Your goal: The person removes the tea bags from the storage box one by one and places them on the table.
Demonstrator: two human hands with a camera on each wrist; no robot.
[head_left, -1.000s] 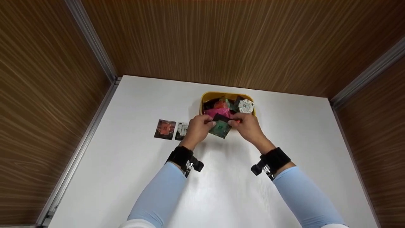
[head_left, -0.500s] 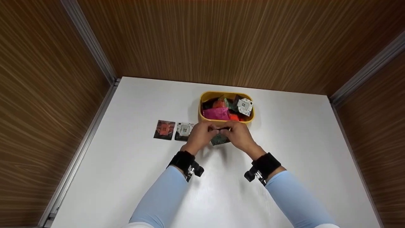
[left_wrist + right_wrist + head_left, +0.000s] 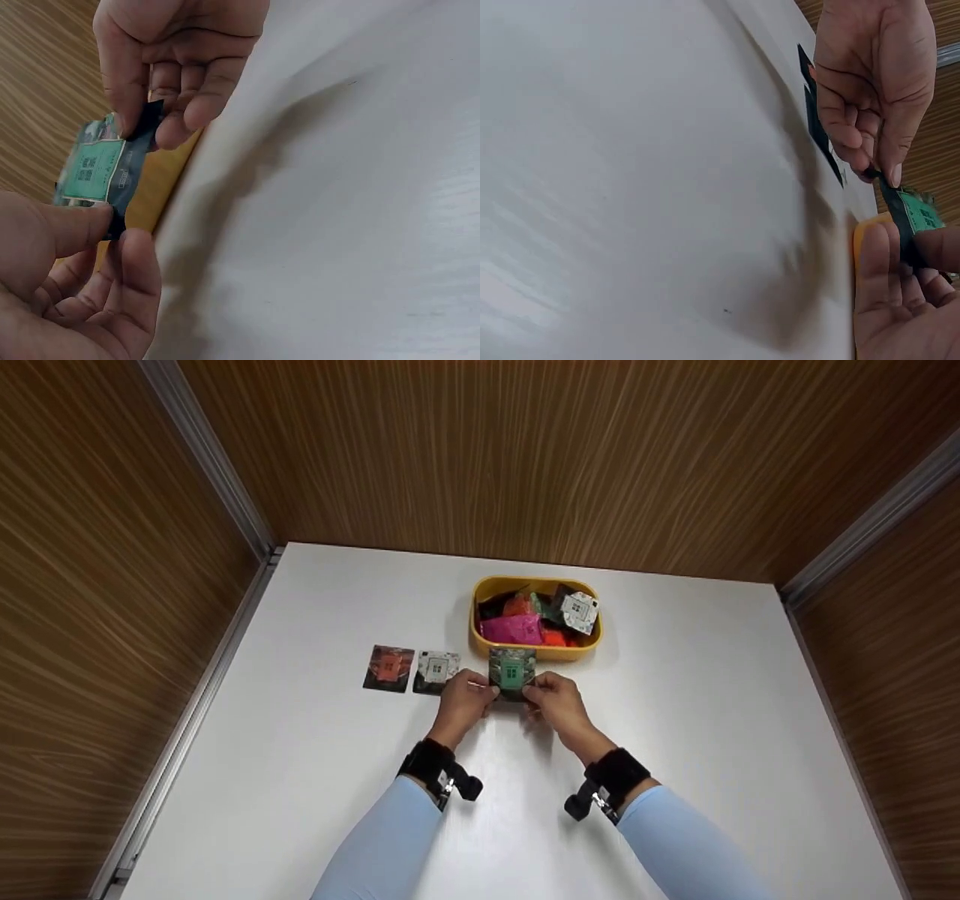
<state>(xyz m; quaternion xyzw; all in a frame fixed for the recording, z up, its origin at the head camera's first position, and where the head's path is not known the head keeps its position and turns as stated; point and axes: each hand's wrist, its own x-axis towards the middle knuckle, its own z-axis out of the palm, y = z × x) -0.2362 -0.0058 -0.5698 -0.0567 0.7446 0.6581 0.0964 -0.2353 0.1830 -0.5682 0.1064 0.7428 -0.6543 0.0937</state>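
Observation:
My left hand [image 3: 461,706] and right hand [image 3: 559,706] pinch the near corners of a small square sachet [image 3: 511,669] with a green label and dark border. It is held up off the white table, its printed face toward the head camera. The left wrist view shows a thumb of each hand on the dark lower edge of the sachet [image 3: 94,171]. Just behind it stands a yellow box [image 3: 480,643] filled with mixed sachets, one of them pink [image 3: 512,628]. Left of my left hand lie a red-labelled sachet [image 3: 388,668] and a white-labelled sachet [image 3: 436,671], side by side.
A white-labelled sachet [image 3: 578,612] pokes above the right end of the yellow box. Wood-grain panels enclose the white table [image 3: 675,682] at the back [image 3: 480,457] and both sides.
Both hands have brought the green-labelled sachet nearer to me, away from the box. It tipped partly out of sight and now stands upright, face visible. The two sachets on the table have stayed put.

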